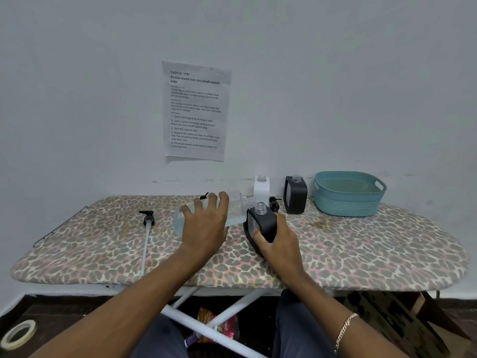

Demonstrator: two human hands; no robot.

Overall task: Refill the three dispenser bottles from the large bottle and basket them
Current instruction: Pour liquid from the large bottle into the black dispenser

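Observation:
My left hand [205,223] grips the large clear bottle [238,206], tipped on its side with its open neck pointing right; pale blue liquid lies in its lower half. My right hand [277,240] holds a black dispenser bottle [262,223] with its open mouth up, tilted, just below the large bottle's neck. A second black dispenser bottle [295,195] and a white one [261,188] stand open at the back. The teal basket [348,193] sits at the back right with nothing visible inside.
Everything rests on a leopard-print ironing board [361,249]. One pump head with a long tube [147,220] lies at the left, another pump [274,202] beside the white bottle, a third [204,196] behind my left hand. A printed sheet [196,109] hangs on the wall.

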